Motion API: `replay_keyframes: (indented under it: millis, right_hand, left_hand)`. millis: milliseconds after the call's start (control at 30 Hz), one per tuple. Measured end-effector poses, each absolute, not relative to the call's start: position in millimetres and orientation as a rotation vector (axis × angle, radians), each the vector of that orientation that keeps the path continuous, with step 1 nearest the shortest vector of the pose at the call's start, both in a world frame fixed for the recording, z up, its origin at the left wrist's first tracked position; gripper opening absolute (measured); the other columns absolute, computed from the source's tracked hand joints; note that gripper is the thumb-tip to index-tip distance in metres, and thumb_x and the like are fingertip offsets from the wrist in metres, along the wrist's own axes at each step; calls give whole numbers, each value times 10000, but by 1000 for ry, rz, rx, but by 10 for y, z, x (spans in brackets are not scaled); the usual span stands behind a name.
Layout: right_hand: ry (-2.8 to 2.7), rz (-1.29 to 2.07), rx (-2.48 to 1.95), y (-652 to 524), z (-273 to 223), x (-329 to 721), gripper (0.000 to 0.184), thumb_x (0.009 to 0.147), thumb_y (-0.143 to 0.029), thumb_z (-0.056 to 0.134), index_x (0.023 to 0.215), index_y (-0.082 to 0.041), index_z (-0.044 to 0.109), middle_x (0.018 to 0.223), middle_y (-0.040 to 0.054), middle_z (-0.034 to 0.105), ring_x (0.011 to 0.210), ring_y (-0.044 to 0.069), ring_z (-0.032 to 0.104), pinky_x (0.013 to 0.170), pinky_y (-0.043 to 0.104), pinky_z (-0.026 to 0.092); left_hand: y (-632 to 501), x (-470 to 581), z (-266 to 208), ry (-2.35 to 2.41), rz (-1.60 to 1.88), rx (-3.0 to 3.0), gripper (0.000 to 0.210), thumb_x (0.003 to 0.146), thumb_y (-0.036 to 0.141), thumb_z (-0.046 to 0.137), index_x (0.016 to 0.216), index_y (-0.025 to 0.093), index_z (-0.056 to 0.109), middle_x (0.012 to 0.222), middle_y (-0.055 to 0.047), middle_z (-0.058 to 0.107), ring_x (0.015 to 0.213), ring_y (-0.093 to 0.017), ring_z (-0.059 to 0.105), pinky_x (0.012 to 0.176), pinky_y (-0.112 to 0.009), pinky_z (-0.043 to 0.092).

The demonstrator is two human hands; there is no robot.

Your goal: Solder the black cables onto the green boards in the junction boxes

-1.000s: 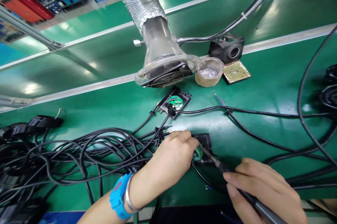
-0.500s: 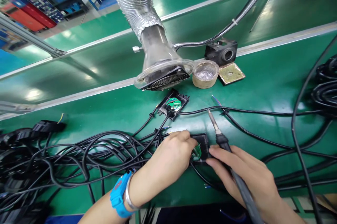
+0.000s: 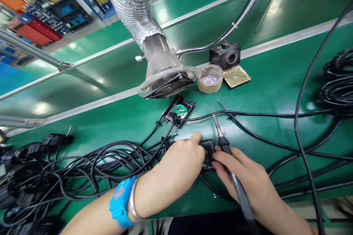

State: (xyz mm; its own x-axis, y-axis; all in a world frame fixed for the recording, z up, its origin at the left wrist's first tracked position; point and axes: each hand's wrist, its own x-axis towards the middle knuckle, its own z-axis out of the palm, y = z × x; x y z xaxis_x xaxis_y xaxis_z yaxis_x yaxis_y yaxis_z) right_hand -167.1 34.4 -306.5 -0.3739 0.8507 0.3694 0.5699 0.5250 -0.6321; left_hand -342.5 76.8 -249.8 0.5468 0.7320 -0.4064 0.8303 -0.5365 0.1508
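Nearest: left wrist, blue wristband (image 3: 121, 200) plus silver bangle (image 3: 132, 202). Right hand (image 3: 245, 176) closed round the handle of a soldering iron (image 3: 236, 183), tip pointing up and away; tip overlaps a black cable (image 3: 261, 114) in view, can't tell if touching. Same hand's thumb and index fingertips at the right edge of the near housing (image 3: 209, 147), a black tray-like part flat on the green bench (image 3: 248, 99), between the hands. Left hand (image 3: 183, 157) over the housing's left part, fingers curled; fingertips hidden, can't tell if they grip anything. Sliver of green board (image 3: 206, 158) shows inside.

Left: heap of black cables (image 3: 110, 157). Right: coiled cables (image 3: 340, 93).

Beyond the hands: second housing (image 3: 187, 114), tilted in view, green board inside. Behind it, fan hood (image 3: 171, 88) on foil duct (image 3: 132, 7); just right, round tub (image 3: 210, 87), sponge tray (image 3: 237, 77), black holder (image 3: 224, 56). Far left: shelving (image 3: 73, 10).
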Motion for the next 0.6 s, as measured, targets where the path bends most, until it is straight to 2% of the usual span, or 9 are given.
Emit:
replay_keyframes:
  millis: [100,233,433,600]
  right_hand:
    - [-2070,520,-1154,339,-3092,-1677,226,885,-80,504,1059,-189,598,936,54,596,812,120,624,709,189,525]
    - [-2057,539,-1146,318,-3150,-1679,234,891,-86,491,1075,-188,591,938,57,587,799,124,619,712,207,531]
    - [-2035,503,-1125,291,-3225,-1665,276,888,-61,488,1123,-178,574,985,82,580,865,158,621,771,254,542]
    - [-2011,529,-1134,315,-3197,-1657,225,891,-72,521,1073,-184,591,925,46,586,791,124,605,721,215,515]
  left_hand:
    - [778,-3335,-2481,1263,-579,2477,261,842,26,415,744,124,636,807,-87,560,590,-182,580,518,-296,489]
    - [778,-3369,-2504,1213,-561,2520,207,811,38,446,698,134,591,790,-75,530,596,-178,561,570,-317,509]
    - [701,-3496,-2479,1263,-421,2472,133,873,95,408,887,149,529,889,-57,509,622,-163,526,573,-300,496]
    - [594,-3503,-2538,1405,-388,2414,126,903,87,417,912,159,519,867,-33,536,661,-165,563,601,-284,507]
